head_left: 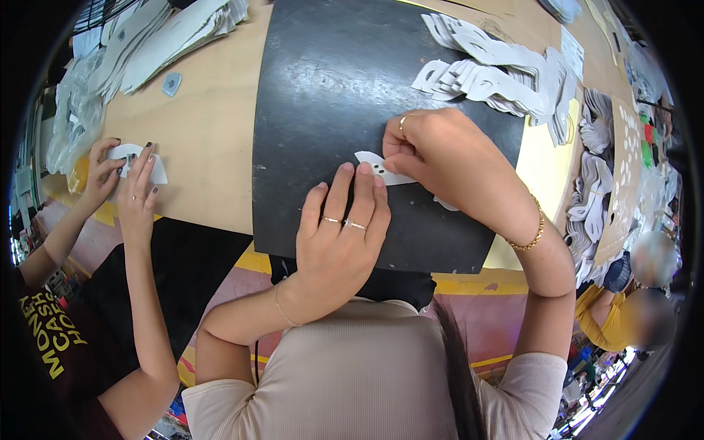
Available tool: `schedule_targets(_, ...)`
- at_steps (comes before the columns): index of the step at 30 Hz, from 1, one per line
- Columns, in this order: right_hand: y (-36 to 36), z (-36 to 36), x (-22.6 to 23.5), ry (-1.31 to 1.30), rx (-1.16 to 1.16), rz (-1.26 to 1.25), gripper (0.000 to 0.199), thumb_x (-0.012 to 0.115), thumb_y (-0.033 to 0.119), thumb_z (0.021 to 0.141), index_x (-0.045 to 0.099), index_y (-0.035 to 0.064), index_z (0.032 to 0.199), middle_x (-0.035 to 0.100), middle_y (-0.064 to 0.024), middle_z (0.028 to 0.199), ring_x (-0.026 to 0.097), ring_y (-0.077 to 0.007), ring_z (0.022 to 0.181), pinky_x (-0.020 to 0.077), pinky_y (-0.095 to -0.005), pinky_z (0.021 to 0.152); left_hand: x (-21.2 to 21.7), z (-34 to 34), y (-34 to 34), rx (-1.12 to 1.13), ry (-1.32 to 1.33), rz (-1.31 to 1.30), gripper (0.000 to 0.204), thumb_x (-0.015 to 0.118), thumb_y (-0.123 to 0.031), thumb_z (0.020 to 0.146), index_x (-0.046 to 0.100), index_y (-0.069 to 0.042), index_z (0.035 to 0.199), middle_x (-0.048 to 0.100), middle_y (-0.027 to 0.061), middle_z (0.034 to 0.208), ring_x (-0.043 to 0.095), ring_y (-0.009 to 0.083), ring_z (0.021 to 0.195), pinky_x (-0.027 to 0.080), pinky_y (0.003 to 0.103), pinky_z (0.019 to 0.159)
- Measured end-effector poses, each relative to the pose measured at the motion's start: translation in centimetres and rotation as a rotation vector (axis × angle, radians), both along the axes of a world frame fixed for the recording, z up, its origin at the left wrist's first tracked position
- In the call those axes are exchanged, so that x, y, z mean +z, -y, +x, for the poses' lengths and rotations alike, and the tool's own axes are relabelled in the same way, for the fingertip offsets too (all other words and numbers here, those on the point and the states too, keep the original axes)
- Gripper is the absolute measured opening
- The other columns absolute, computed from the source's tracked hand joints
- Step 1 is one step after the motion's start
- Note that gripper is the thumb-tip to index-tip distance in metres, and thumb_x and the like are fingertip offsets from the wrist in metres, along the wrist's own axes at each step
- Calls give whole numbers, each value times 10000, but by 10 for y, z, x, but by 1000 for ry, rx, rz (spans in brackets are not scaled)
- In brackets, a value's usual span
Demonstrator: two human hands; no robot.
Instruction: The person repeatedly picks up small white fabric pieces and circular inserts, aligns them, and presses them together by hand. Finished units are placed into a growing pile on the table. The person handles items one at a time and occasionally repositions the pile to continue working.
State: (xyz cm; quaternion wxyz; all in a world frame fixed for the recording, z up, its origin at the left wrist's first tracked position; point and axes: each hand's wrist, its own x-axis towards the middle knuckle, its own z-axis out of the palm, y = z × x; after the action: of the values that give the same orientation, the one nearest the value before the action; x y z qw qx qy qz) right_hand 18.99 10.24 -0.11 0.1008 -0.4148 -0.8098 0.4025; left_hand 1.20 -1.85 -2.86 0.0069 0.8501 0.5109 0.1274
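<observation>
A small white cut piece with several dark dots or holes lies on a black mat. My left hand is spread flat, its fingertips resting on the piece's near edge. Over the right part of the same piece, my right hand is bent down with thumb and fingers pinched together. Whatever is between those fingertips is hidden by the hand. Another white piece shows partly beneath my right wrist.
Stacks of white cut-outs lie at the mat's far right, with grey-white bundles further right. On the left, a co-worker's hands hold a white piece. Long white sheets and a plastic bag lie beyond.
</observation>
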Motion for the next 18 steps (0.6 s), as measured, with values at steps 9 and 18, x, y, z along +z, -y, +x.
schedule_targets(9,12,76,40,-121,-312,149,157,762,57,894,718,37,1043,668,-69,946,643,-169,830,520,-291,729,4,-20,-12,-11,331,-130,404,694,7,828,675,-47,1227,652,152,1278,632,298,1164,464,441,982)
schedule_targets(18,78,64,14,113,-111,615,227,763,119,803,723,86,1024,632,-73,987,637,-256,874,521,-353,752,-19,-20,-9,119,866,-102,532,745,23,847,524,-26,1329,577,201,1287,587,340,1163,444,425,1054)
